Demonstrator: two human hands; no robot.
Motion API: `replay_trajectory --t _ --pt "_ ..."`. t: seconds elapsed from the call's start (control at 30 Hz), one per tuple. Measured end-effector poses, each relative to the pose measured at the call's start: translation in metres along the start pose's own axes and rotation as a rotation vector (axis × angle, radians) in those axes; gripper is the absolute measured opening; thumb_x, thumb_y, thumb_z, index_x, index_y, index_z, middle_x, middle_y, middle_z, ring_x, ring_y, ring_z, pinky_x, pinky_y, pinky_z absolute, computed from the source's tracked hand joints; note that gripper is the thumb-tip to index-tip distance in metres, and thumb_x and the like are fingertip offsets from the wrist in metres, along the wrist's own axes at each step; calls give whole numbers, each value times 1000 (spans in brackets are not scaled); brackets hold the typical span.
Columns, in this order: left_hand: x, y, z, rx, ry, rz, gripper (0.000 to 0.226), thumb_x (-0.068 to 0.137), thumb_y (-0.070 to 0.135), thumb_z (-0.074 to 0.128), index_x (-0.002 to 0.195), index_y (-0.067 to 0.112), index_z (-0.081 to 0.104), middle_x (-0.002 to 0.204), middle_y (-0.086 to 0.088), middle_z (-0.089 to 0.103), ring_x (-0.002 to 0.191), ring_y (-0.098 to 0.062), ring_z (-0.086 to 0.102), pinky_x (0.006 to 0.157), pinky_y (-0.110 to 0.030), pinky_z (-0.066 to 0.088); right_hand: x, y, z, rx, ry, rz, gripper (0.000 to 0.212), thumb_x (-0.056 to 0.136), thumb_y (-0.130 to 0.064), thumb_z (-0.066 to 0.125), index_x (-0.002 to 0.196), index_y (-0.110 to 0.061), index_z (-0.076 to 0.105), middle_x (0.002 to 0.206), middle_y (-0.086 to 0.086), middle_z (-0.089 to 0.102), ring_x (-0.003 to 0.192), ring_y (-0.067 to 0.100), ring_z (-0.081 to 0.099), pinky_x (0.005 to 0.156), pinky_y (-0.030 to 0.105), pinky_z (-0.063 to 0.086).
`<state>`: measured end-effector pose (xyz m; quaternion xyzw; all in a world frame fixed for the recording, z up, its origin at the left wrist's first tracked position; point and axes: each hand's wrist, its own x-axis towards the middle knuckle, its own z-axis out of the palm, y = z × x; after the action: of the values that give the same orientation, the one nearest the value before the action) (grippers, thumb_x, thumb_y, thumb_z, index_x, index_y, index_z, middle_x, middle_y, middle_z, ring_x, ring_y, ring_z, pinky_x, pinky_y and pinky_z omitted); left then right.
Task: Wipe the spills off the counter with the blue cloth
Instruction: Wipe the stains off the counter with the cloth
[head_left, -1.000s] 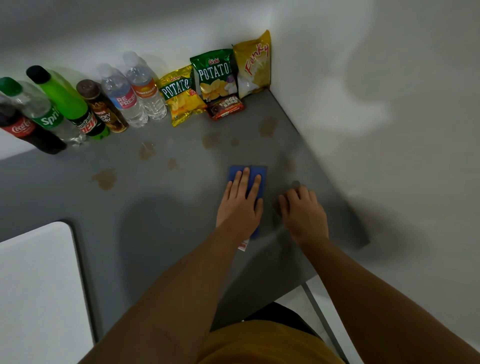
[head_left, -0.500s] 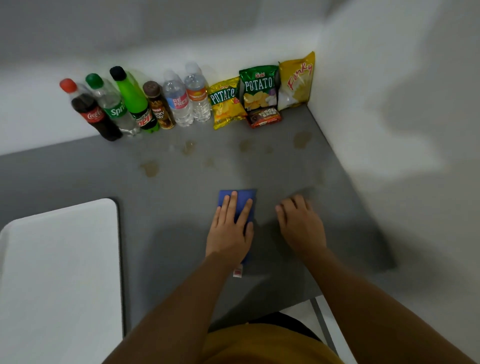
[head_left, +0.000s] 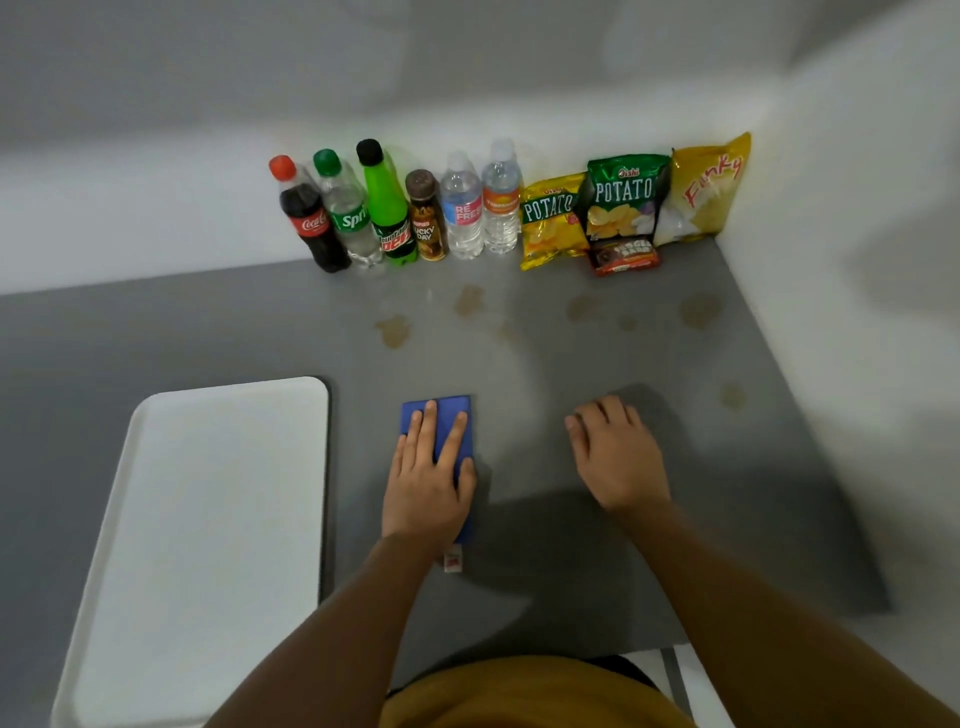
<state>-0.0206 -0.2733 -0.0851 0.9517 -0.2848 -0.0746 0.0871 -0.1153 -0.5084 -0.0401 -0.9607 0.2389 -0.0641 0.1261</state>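
Observation:
The folded blue cloth (head_left: 458, 411) lies on the grey counter (head_left: 571, 551), a small white tag sticking out at its near end. My left hand (head_left: 428, 483) is pressed flat on top of it, fingers spread and pointing away from me. To its right, my right hand (head_left: 615, 457) rests palm down on the bare counter, holding nothing. Several brownish spills stain the counter beyond the hands: one (head_left: 393, 330) left of centre, another (head_left: 470, 300) near the bottles, one (head_left: 701, 310) by the right wall, and a small one (head_left: 733, 396) right of my right hand.
A white tray (head_left: 208, 519) sits at the left of the cloth. Several drink bottles (head_left: 389, 213) and snack bags (head_left: 623, 202) line the back wall. A white wall bounds the counter on the right, and the near edge is just in front of my body.
My left hand has drawn the cloth back toward me and leftward, away from the spills. The right hand has followed toward me. The view has tilted so the tray and all the bottles show.

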Motion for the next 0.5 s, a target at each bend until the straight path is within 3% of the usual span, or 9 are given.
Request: replay_trajectory --t 0.3,0.5 --pt "51 -53 -15 -35 74 -127 65 101 44 33 162 29 15 170 -11 8 156 -33 8 127 -46 14 23 -30 2 20 53 -47 37 102 -34 42 98 -7 67 101 17 61 91 41 57 77 46 50" --pt "104 -39 -18 18 -17 -144 65 103 49 14 160 30 -9 169 -9 -11 156 -28 -9 127 -45 -1 22 -27 4 -4 216 -67 23 100 -23 58 93 -4 69 96 21 62 84 43 58 72 49 51"
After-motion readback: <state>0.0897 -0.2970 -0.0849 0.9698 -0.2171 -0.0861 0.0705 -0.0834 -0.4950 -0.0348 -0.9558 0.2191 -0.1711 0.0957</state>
